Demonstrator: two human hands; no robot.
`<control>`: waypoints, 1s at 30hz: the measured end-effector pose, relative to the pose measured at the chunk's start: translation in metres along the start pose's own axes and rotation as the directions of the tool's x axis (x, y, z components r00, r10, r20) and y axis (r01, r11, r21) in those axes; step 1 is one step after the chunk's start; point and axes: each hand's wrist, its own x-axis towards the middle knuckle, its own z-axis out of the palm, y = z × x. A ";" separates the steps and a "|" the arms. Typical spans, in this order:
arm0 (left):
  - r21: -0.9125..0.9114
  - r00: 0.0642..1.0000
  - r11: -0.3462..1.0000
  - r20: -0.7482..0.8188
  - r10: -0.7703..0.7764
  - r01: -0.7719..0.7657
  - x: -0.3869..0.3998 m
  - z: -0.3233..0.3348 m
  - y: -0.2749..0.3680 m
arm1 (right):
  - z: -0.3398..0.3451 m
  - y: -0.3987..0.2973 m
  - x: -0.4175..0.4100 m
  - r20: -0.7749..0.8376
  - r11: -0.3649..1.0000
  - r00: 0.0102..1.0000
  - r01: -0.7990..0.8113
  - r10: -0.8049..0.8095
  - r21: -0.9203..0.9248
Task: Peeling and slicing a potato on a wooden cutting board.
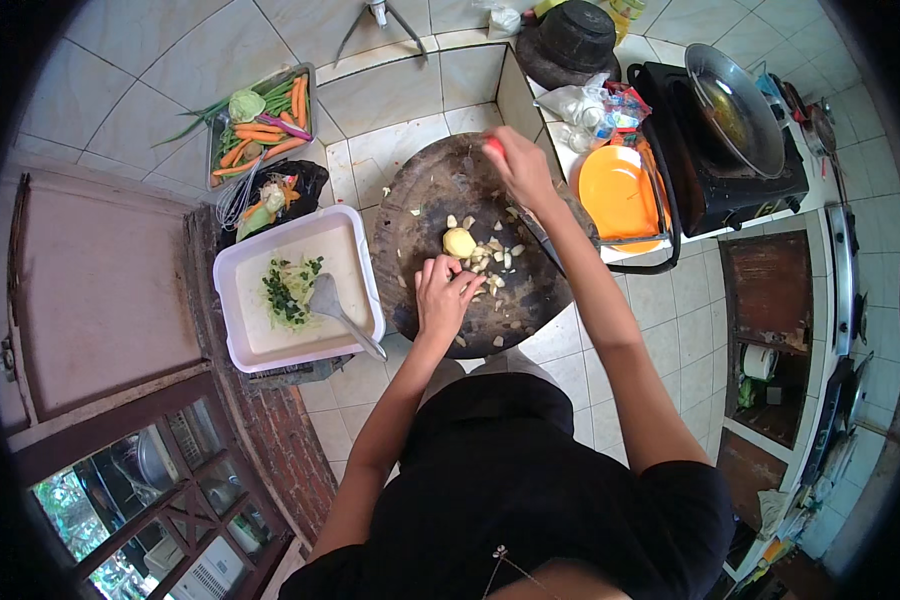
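Observation:
A round, worn wooden chopping board (450, 165) lies before me. My left hand (444, 296) rests low over it, fingertips bent among pale chopped pieces (495, 259) that look like garlic. Whether those fingers pinch a piece is hidden. Just beyond them sits a round, pale yellow peeled vegetable (460, 243), perhaps a potato. Raised over the far right of the board, my right hand (523, 169) grips a small red object (495, 145), perhaps a handle, mostly covered by the fingers. A knife-like dark blade (541, 238) lies at the board's right side, partly behind my right forearm.
Left of the board stands a white basin (232, 315) of pale batter with shredded greens and a ladle (330, 300). Behind it are a whisk (236, 199) and a vegetable tray (214, 154). Orange plates (615, 191) and a stove (776, 187) bearing a wok (746, 124) stand right.

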 end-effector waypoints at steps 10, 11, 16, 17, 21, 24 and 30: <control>-0.075 0.998 0.995 -0.006 0.062 -0.062 -0.003 0.004 0.002 | 0.016 0.036 -0.032 0.377 0.929 0.861 0.370 -0.341 -0.004; -0.077 0.998 0.995 -0.004 0.062 -0.062 -0.002 0.002 0.004 | 0.015 0.038 -0.036 0.392 0.947 0.869 0.320 -0.301 0.019; -0.021 0.991 0.994 -0.068 -0.112 0.111 0.015 0.001 0.005 | -0.005 0.010 -0.045 0.279 0.928 0.900 0.366 -0.336 -0.065; -0.018 0.981 0.988 -0.114 -0.156 0.155 0.022 0.001 0.005 | -0.010 0.004 -0.053 0.211 0.961 0.960 0.221 -0.185 -0.163; -0.046 0.978 0.977 0.037 -0.205 0.207 0.030 0.010 -0.011 | -0.019 -0.020 -0.097 -0.008 0.887 0.977 -0.195 0.211 -0.418; -0.096 0.980 0.976 -0.008 -0.197 0.195 0.032 0.010 -0.015 | -0.025 -0.028 -0.128 0.029 0.775 0.918 -0.316 0.395 -0.547; -0.181 0.968 0.961 -0.098 -0.230 0.210 0.041 0.008 -0.030 | -0.024 -0.007 -0.143 0.074 0.836 0.934 -0.274 0.348 -0.475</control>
